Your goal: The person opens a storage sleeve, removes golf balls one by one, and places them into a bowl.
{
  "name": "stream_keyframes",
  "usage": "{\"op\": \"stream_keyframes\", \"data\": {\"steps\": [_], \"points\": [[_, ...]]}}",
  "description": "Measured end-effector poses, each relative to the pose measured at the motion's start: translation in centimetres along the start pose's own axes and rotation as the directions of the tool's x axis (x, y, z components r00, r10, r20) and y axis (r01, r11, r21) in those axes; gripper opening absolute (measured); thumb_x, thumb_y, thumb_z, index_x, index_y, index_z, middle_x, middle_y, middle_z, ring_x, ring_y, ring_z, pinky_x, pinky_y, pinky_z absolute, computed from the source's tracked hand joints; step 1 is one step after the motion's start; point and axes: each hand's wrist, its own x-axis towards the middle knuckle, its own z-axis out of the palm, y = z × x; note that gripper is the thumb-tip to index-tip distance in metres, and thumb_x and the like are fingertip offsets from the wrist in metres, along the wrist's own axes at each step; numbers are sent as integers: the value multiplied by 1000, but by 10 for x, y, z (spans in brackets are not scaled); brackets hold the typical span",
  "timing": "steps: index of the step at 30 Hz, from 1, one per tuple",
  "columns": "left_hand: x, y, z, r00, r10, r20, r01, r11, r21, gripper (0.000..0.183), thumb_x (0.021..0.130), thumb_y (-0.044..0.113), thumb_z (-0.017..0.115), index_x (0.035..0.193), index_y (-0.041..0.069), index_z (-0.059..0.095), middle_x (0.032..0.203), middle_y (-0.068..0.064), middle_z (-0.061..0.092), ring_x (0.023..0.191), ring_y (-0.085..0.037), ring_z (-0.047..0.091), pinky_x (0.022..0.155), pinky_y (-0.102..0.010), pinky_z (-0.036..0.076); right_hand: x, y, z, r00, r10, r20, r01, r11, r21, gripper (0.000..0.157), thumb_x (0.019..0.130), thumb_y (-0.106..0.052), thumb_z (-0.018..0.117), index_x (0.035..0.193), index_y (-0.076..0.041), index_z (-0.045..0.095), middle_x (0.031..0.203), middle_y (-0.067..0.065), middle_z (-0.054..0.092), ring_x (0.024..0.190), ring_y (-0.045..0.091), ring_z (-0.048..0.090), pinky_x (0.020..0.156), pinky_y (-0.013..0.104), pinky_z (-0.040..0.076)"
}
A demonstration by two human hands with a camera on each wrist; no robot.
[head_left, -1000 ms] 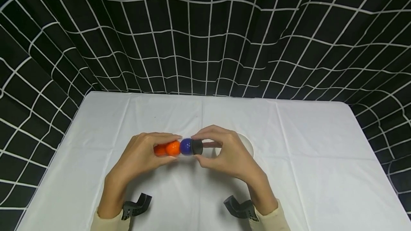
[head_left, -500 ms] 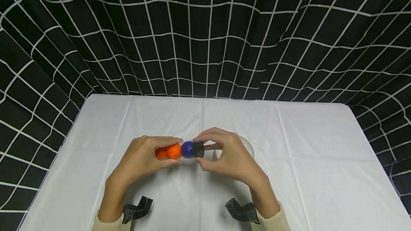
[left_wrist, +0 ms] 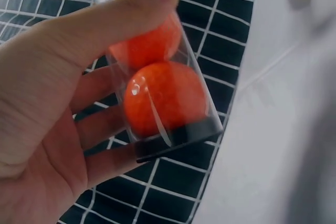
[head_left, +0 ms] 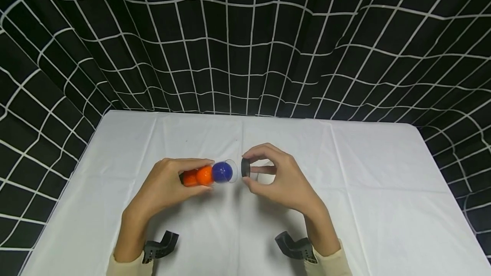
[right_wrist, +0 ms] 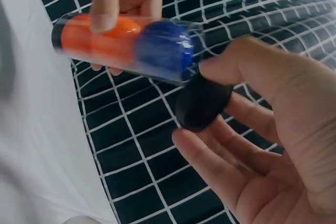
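My left hand (head_left: pixel 165 184) grips a clear plastic tube (right_wrist: pixel 126 45) lying sideways above the table, thumb on one side and fingers on the other. Inside it sit two orange balls (left_wrist: pixel 165 98) and a blue ball (head_left: pixel 221 172), the blue one nearest the uncovered right end. A black base (left_wrist: pixel 178 140) closes the other end. My right hand (head_left: pixel 284 178) pinches a round black cap (head_left: pixel 245 168) between thumb and fingertips. In the head view a small gap separates the cap from the tube's open mouth (head_left: pixel 233 171).
A white cloth (head_left: pixel 383 191) with fold creases covers the table. Black netting-patterned curtain (head_left: pixel 245 46) with white grid lines rises behind the table and along both sides. A pale rounded object (right_wrist: pixel 81 220) shows at the bottom of the right wrist view.
The black cap has come off the tube's end, moving right with my right hand. My left hand, with the tube, has shifted slightly left.
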Motion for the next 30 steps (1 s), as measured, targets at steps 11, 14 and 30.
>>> {"op": "stream_keyframes", "data": {"steps": [11, 14, 30], "points": [[1, -6, -3, 999, -15, -37, 12, 997, -73, 54, 75, 33, 98, 125, 29, 79, 119, 10, 80, 107, -10, 75, 94, -35, 61, 5, 17, 19, 999, 34, -10, -35, 988, -148, 38, 88, -4, 82, 124, -9, 72, 117, 5, 70, 108, 17, 72, 95, 30, 63], [-2, -7, -6, 999, -23, -47, 20, 997, -73, 54, 75, 35, 98, 125, 28, 79, 121, 9, 80, 108, -11, 76, 95, -35, 62, 5, 21, 27, 999, 38, 6, -36, 984, -172, 38, 86, -2, 82, 122, -8, 71, 115, 6, 69, 107, 18, 71, 94, 33, 64], [-4, -11, -14, 997, -30, -74, 24, 996, -89, 52, 77, 36, 96, 125, 26, 79, 122, 7, 80, 109, -13, 76, 94, -35, 62, 13, 36, 74, 992, 98, 80, -39, 837, -546, 34, 82, -21, 84, 108, -12, 63, 99, 2, 59, 78, 11, 54, 71, 25, 50]]}}
